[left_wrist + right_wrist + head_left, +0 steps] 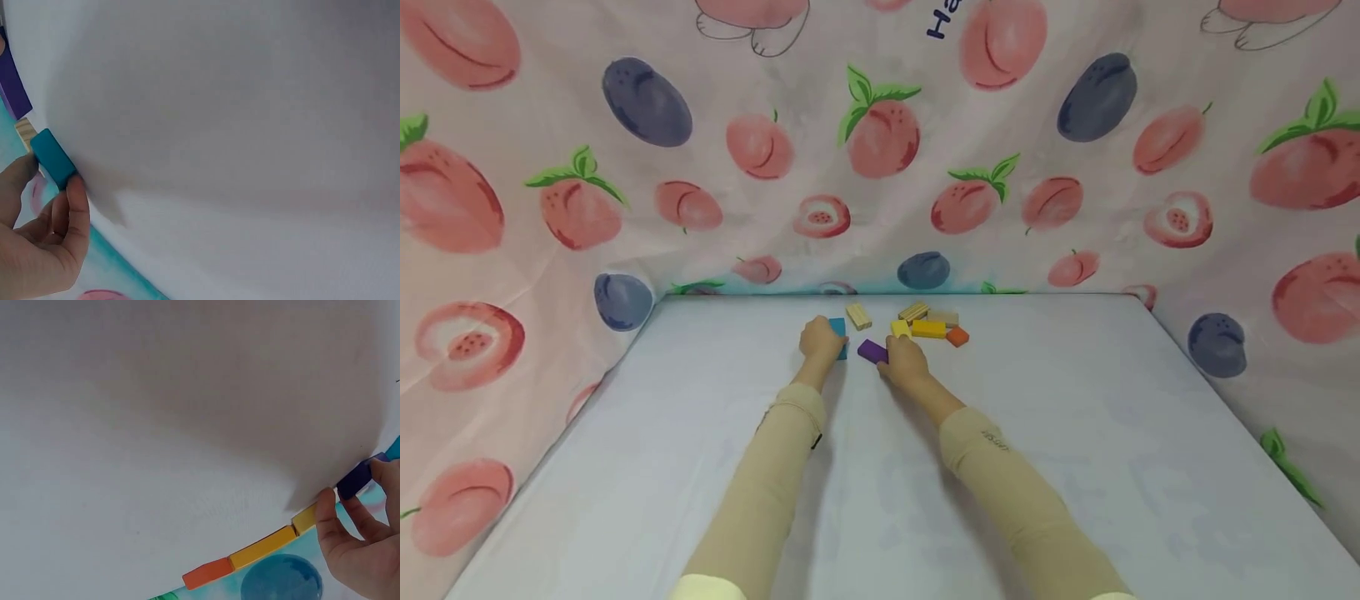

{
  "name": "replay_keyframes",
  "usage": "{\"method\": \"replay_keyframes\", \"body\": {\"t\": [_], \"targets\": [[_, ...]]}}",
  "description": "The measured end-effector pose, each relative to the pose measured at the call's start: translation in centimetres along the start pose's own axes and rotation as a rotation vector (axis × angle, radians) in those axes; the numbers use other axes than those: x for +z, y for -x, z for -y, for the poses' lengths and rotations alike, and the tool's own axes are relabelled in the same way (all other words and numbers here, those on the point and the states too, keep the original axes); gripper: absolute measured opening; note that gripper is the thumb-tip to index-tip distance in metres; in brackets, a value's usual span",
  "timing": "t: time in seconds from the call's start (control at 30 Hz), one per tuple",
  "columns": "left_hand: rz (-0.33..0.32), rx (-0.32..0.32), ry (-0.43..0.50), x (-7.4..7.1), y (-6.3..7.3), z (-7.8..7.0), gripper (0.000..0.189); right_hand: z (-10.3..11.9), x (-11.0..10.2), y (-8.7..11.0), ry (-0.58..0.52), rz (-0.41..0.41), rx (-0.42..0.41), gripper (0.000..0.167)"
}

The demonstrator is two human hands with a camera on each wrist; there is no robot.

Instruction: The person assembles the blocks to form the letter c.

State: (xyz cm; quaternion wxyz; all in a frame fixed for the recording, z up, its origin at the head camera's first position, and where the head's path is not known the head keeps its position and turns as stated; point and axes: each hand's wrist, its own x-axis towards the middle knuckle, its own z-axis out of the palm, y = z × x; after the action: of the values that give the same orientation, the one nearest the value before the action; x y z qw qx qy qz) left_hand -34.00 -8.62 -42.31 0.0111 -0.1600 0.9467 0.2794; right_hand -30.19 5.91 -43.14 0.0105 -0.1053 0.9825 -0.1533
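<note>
Near the far edge of the table, my left hand (822,340) pinches a blue block (840,338) between thumb and fingers; the left wrist view shows the grip on this teal-looking block (54,159). To its right, my right hand (906,362) holds a purple block (872,352), its thumb and a finger on either side in the right wrist view (355,480). A yellow block (900,328) lies just beyond the right hand's fingers. The purple and blue blocks are apart, with a small gap between them.
Behind the hands lie a striped wooden block (858,316), another wooden block (914,312), a plain pale block (943,318), a yellow-orange block (929,329) and an orange block (957,337). A fruit-print cloth (820,108) rises behind the white table (625,467).
</note>
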Motion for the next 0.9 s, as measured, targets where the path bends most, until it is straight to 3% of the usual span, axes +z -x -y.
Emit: {"method": "replay_keyframes", "body": {"t": [0.13,0.27,0.53,0.7,0.9], "targets": [[-0.015,0.027,-0.021,-0.2,0.1,-0.4,0.043,0.0,-0.4,-0.3,0.032,0.011,-0.004,0.035],[-0.005,0.014,-0.026,-0.4,0.5,-0.4,0.043,-0.1,-0.6,-0.1,0.032,0.047,-0.003,0.033],[0.073,0.021,-0.030,-0.8,1.1,0.5,0.056,-0.5,-1.4,0.5,-0.091,0.106,0.007,0.026],[0.086,0.028,-0.019,-1.3,1.3,0.7,0.054,-1.1,-1.4,0.9,-0.172,0.098,0.008,0.025],[0.083,0.108,-0.020,-2.3,1.5,0.5,0.050,-1.5,-1.1,1.4,-0.192,0.031,-0.014,0.026]]}}
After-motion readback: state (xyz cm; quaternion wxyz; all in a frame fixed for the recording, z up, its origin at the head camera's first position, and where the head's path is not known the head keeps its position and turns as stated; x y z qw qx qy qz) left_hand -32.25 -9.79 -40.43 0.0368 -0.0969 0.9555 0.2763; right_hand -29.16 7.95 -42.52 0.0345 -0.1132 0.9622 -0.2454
